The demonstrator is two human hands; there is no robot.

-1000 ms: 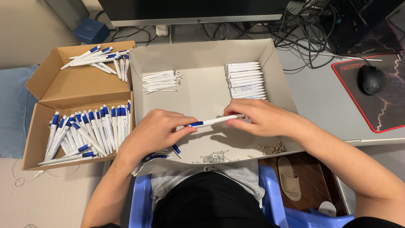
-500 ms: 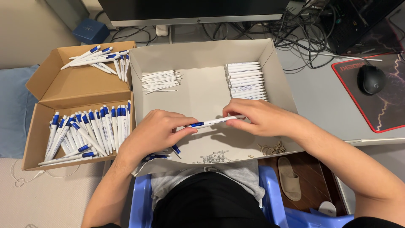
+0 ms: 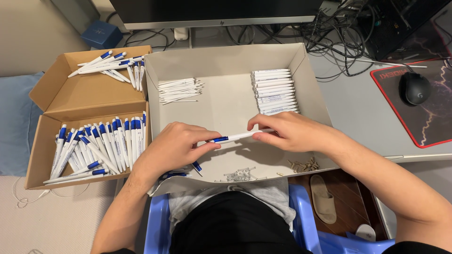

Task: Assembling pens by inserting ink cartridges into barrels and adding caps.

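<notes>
A: Currently, head view: what do the hands hold?

B: Both grip one pen (image 3: 238, 137), white barrel with a blue end. It lies nearly level over the tray (image 3: 226, 61), blue end toward the left hand (image 3: 172, 148), white end toward the right hand (image 3: 292, 131).

A: State of each hand?

B: Left hand: fingers curled, thumb and fingertips pinched on the blue end. Right hand: fingers closed narrow on the white end, palm down.

A: Position of the pen relative to the tray contents?

B: Above the near half of the tray floor. A stack of white barrels (image 3: 274, 91) lies at the far right, just beyond the right hand. A bundle of thin white refills (image 3: 180, 90) lies at the far left. Small springs (image 3: 240, 175) lie near the front edge, with a cluster of brass-coloured tips (image 3: 303, 165) to their right. Blue parts (image 3: 176, 174) show under the left wrist; their kind cannot be told.

A: Surroundings?

B: A brown box (image 3: 89, 84) touches the tray's left wall. Finished pens (image 3: 101, 148) fill its near compartment; a smaller pile (image 3: 113, 66) lies in its far one. A mouse (image 3: 415, 88) sits on a pad (image 3: 438, 122) at right, well apart.
</notes>
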